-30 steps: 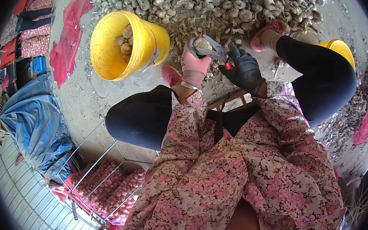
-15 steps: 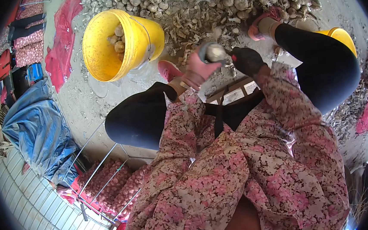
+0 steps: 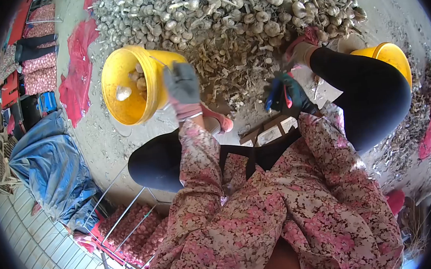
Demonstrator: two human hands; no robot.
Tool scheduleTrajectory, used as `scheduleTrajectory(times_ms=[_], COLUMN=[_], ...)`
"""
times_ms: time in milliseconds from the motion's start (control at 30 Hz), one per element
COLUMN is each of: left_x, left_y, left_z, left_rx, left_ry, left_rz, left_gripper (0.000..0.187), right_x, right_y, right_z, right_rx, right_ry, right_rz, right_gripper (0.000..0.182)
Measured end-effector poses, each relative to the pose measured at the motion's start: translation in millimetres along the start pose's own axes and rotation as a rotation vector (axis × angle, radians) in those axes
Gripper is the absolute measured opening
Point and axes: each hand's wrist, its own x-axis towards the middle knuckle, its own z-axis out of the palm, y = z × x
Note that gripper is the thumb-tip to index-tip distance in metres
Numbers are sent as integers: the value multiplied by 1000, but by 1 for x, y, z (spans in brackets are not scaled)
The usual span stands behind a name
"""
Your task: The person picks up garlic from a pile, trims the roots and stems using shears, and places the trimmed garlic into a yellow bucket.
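Observation:
My left hand [image 3: 182,88], in a grey and pink glove, is beside the rim of a yellow bucket [image 3: 146,79]. Its fingers are stretched out and slightly blurred, with nothing seen in them. Inside the bucket, a pale garlic bulb [image 3: 122,92] shows apart from several browner bulbs [image 3: 139,80]. My right hand [image 3: 293,94], in a dark glove, is closed around pruning shears [image 3: 287,97] with red and blue on them; their blades are hard to make out. It hovers above the floor between my knees.
A large heap of garlic bulbs [image 3: 246,10] spreads across the front, with dry trimmings [image 3: 236,74] before it. Another yellow bucket [image 3: 394,59] stands beyond my right knee. Red netting [image 3: 76,74], a blue tarp [image 3: 50,157] and filled mesh sacks [image 3: 131,227] lie leftward.
My left hand has moved left from in front of me to the bucket and let go of the garlic bulb. A pale bulb now shows in the bucket. My right hand has lowered slightly.

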Motion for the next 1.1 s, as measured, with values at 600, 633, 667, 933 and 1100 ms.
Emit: scheduleTrajectory(times_ms=[600, 633, 667, 933, 1100], left_x=[154, 155, 151, 85, 16], left_y=[-251, -248, -246, -203, -129], left_z=[87, 89, 89, 34, 84], left_rx=[2183, 2181, 2182, 1188, 1435], left_ry=[-466, -502, -503, -286, -347], left_rz=[-276, -297, -294, -255, -184], left_gripper=[71, 73, 73, 63, 52], right_x=[44, 44, 46, 23, 27], right_y=[-24, -29, -33, -43, -28], right_z=[-5, -4, -5, 16, 4], right_rx=[-826, -1040, -1038, -1651, -1693], right_ry=[434, 516, 515, 668, 491], right_rz=[-561, -651, -654, -906, -708], right_gripper=[31, 34, 34, 57, 54])
